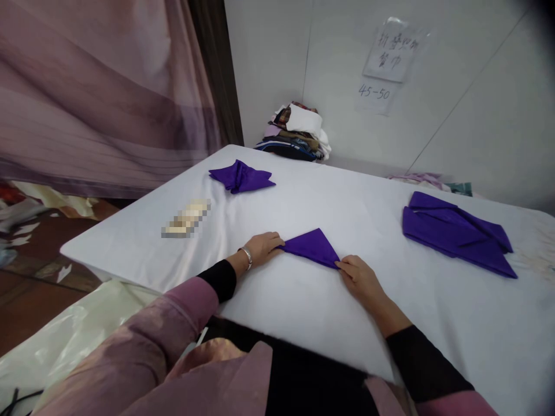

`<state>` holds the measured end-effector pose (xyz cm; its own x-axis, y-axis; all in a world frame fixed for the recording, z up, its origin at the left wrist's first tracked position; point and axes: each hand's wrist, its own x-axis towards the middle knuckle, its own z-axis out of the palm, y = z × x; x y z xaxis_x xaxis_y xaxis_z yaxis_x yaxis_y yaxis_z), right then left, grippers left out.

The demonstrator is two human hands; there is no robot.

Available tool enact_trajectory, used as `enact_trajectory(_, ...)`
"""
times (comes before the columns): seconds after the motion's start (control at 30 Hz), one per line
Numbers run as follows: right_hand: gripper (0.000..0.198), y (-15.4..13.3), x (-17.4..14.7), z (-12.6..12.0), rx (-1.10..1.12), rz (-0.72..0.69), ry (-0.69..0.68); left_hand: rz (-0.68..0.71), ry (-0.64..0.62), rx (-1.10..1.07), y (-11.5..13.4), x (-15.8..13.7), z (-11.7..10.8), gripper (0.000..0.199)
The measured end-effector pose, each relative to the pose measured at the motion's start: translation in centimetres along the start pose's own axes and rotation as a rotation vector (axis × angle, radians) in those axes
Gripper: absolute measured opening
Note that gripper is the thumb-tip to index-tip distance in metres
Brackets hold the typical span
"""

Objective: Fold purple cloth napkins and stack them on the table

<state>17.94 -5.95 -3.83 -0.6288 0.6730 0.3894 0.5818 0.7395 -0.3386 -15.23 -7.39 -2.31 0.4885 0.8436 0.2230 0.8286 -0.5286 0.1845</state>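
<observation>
A purple cloth napkin, folded into a triangle, lies on the white-covered table in front of me. My left hand, with a silver bracelet at its wrist, pinches the napkin's left corner. At the right corner, my right hand grips the fabric between thumb and fingers. The triangle's peak points away from me. Farther back on the left stands a purple napkin folded into a pointed shape. Several flat-folded purple napkins lie in a stack to the right.
A blurred-out flat object rests on the table's left part. Behind the table, a pile of folded clothes sits against the wall. Paper signs hang there. A pinkish curtain drapes at the left, with scraps on the floor below.
</observation>
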Motion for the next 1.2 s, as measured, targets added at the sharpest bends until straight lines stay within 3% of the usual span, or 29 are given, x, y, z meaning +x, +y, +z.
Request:
enact_trajectory(0.27,0.027,0.0,0.0,0.0,0.001,-0.001,-0.008,-0.072,-0.075,0.141,0.3,0.5,0.4,0.021)
enact_trajectory(0.47,0.027,0.0,0.1,0.0,0.007,0.004,-0.008,-0.198,0.017,-0.048,0.7,0.6,0.3,0.013)
enact_trajectory(0.6,0.026,-0.1,0.1,-0.1,0.012,0.013,-0.014,-0.308,0.012,-0.107,0.8,0.7,0.0,0.008)
enact_trajectory(0.93,0.027,0.2,0.2,0.1,-0.004,-0.002,-0.021,-0.067,-0.094,0.177,0.0,0.9,0.2,0.019)
enact_trajectory(1.2,0.026,-0.3,0.4,-0.1,-0.009,0.012,-0.019,0.017,0.043,-0.036,-1.5,0.2,0.4,0.024)
